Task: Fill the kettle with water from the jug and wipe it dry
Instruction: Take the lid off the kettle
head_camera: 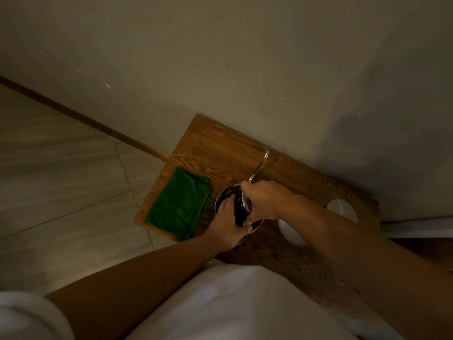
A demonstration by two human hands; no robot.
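Observation:
A steel gooseneck kettle (224, 195) stands on the wooden table (215, 148), its thin spout (259, 165) pointing toward the wall. My left hand (226, 225) grips the kettle's black handle (239, 213) from the near side. My right hand (263, 201) is closed over the kettle's top, on what looks like its shiny lid (245, 204). A folded green cloth (179, 203) lies flat on the table just left of the kettle, untouched. Two white round vessels (342, 210) (290, 230) sit to the right, partly hidden by my right forearm; I cannot tell which is the jug.
The table's far edge stands against a plain wall (245, 69). Its left edge drops to a tiled floor (61, 180). My white garment (232, 303) fills the near foreground below the table's front edge.

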